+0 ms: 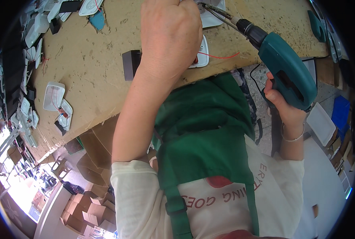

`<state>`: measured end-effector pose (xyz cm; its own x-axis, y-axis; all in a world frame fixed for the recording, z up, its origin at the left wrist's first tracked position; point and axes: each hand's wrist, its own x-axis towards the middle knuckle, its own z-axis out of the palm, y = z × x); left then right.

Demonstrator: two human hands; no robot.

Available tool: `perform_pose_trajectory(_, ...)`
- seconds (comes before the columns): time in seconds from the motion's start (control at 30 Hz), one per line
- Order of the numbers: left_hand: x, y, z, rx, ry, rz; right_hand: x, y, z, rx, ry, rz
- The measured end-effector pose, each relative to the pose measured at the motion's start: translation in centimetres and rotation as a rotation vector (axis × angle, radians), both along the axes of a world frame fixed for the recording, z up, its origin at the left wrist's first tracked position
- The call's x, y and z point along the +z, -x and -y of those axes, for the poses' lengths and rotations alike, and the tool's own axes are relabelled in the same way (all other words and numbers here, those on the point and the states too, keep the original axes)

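Gripping the teal power screwdriver (288, 71), the right hand (283, 104) has its fingers wrapped shut around the handle. The bit tip meets a white plastic housing (212, 18) on the counter (94, 63). Just left of the screwdriver, the left hand (170, 34) presses down, apparently closed over another white housing (202, 53) trailing a red wire (221, 57).

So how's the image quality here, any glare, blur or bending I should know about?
Head view: heavy fisheye bending with black corners; the brown cardboard-covered worktable has a curved edge. Daylight blows out the lower left. The left hand and the teal plastic power screwdriver in the right hand look sharp and evenly lit.
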<state>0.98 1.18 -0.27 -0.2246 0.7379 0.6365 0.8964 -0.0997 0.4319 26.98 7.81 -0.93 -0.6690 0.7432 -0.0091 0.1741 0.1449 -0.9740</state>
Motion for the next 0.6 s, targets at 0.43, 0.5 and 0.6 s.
perform_pose_trajectory(0.43,-0.9,0.1,-0.5,-0.061,-0.162,0.112,0.6,0.6,0.1,-0.014,-0.099,0.045)
perform_pose_trajectory(0.5,-0.7,0.0,-0.1,0.050,0.054,0.017,0.8,0.5,0.0,0.017,-0.134,0.045)
perform_pose_trajectory(0.6,-0.4,0.1,0.1,0.026,0.024,-0.010,1.0,0.6,0.0,0.025,-0.140,0.048)
